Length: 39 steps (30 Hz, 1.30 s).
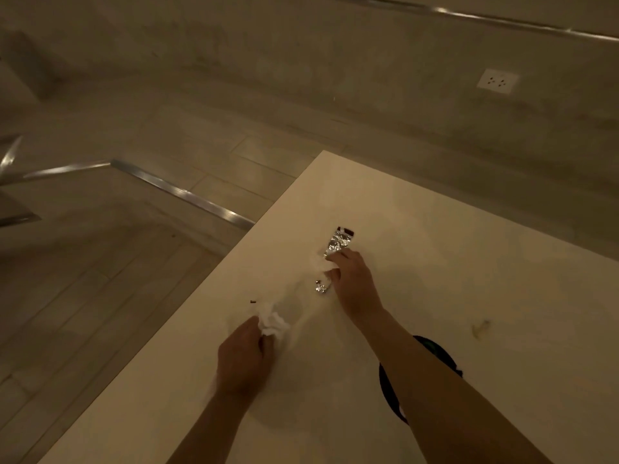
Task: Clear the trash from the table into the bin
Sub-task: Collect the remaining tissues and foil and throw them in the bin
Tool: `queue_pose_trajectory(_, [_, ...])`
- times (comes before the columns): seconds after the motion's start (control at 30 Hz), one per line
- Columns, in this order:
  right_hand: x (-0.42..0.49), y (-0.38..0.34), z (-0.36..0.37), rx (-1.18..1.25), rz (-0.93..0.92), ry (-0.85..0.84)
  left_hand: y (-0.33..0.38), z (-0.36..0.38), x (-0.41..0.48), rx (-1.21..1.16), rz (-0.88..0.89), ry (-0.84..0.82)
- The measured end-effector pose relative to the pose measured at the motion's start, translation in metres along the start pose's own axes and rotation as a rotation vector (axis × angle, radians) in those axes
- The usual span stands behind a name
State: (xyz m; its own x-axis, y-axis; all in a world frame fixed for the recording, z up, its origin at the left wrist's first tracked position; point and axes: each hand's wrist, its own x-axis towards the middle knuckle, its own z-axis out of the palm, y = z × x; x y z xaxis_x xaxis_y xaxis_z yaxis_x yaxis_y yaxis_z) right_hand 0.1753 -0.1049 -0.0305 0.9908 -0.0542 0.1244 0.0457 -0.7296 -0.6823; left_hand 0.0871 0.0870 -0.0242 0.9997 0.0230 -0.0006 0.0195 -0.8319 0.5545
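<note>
On the white table (452, 249) my left hand (243, 358) is closed around a crumpled white tissue (273, 321) near the table's left edge. My right hand (351, 279) rests farther in, fingers pinching a second white tissue wad (318, 262). A flattened silver foil wrapper with dark ends (339, 244) lies just beyond its fingertips, touching them. A small crumpled foil ball (321, 288) sits on the table under the right thumb. A tiny dark crumb (253, 301) lies left of the left-hand tissue. No bin is in view.
A black round object (390, 383) lies partly hidden under my right forearm. A faint brown smudge (480, 328) marks the table at the right. Tiled floor with a metal strip (187, 195) lies off the table's left edge. A wall socket (497, 82) is on the far wall.
</note>
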Motion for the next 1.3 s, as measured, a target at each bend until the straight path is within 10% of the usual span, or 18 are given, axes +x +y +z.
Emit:
queue_pose_trajectory(0.53, [-0.001, -0.011, -0.031, -0.196, 0.188, 0.134, 0.023, -0.011, 0.005, 0.098, 0.087, 0.012])
queue_pose_trajectory(1.3, [-0.04, 0.002, -0.033, -0.311, -0.057, -0.03, 0.046, -0.007, 0.002, 0.135, 0.183, -0.033])
